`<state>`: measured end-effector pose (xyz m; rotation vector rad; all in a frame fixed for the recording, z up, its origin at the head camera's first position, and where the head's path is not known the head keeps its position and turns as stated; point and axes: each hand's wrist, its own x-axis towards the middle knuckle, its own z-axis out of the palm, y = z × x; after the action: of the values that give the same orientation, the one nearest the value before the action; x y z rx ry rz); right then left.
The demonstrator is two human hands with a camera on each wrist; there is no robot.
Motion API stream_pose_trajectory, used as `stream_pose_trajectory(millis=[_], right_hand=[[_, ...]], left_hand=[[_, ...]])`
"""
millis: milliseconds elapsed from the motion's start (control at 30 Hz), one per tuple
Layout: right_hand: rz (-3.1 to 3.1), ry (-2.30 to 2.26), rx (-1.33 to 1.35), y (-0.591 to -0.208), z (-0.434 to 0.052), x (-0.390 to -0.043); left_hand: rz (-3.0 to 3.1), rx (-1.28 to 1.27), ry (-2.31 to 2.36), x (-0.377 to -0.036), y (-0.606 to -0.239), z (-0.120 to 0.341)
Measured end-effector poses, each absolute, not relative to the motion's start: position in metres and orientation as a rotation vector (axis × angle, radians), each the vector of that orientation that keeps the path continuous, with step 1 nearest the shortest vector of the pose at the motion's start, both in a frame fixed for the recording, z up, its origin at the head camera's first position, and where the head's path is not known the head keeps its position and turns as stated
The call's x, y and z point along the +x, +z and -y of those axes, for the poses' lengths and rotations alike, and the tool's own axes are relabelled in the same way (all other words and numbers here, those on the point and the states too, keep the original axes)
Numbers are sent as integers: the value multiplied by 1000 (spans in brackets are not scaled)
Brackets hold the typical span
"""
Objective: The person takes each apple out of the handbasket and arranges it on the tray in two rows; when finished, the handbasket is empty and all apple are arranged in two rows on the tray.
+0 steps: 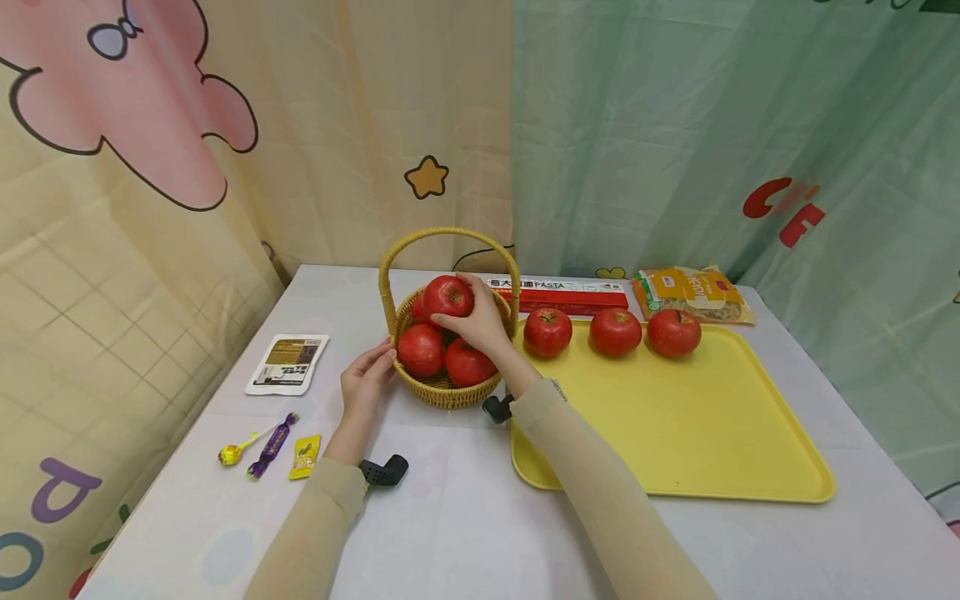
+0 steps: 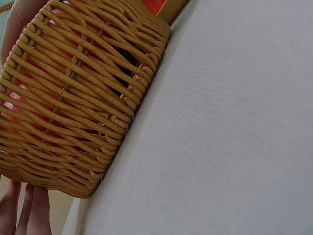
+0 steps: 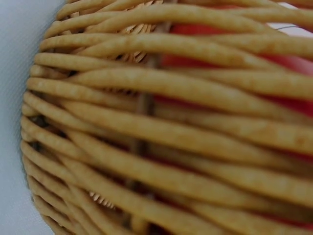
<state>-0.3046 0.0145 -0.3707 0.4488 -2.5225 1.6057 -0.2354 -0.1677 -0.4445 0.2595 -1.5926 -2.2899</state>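
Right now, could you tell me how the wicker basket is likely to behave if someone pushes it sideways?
The wicker basket looks stiff and light itself, but the tomatoes inside probably add weight. It would likely slide on the smooth tablecloth, which may be why the left hand steadies its side. The piled top tomato, under the right hand, could roll.

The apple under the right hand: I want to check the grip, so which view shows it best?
The head view. There the apple sits atop the basket with the right hand curled round it. The left wrist view shows only red behind the weave; the right wrist view shows a blurred red patch through the wicker, no fingers.
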Motion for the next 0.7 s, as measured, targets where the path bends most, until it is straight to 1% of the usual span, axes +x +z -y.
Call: stream_pose_trajectory(millis=[700], right_hand=[[2596, 1581, 440, -371, -15, -307]], left_hand=[[1604, 271, -2287, -235, -444, 168]])
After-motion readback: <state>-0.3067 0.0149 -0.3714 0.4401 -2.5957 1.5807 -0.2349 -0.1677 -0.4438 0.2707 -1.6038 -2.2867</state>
